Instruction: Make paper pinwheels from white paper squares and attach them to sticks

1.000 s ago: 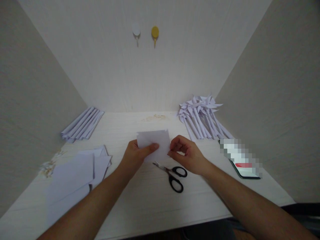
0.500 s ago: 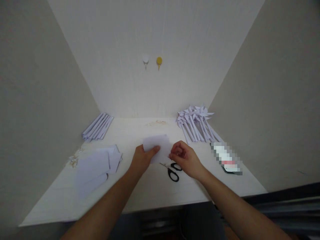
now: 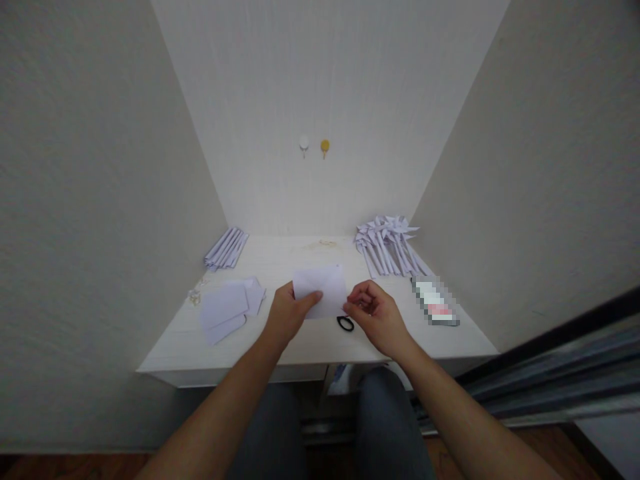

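Note:
A small sheet of white paper is gripped by my left hand, its thumb pressed flat on top and the other fingers underneath. At the sheet's lower right corner, my right hand is closed with thumb and forefinger pinched together. Whether those fingertips hold the corner or something tiny is too small to tell. Below the paper lies a pair of scissors; one black handle loop shows, and the rest is hidden by the paper and my right hand.
Loose paper sheets lie at the left, with small pale bits beside them. Rolled paper sticks are at the back left, paper pinwheels at the back right. A blurred-out phone rests at the right. Walls enclose the white table.
The view has shifted, showing more of the table's front edge and my legs. My right fingertips have come to the paper's corner, and the paper now covers more of the scissors.

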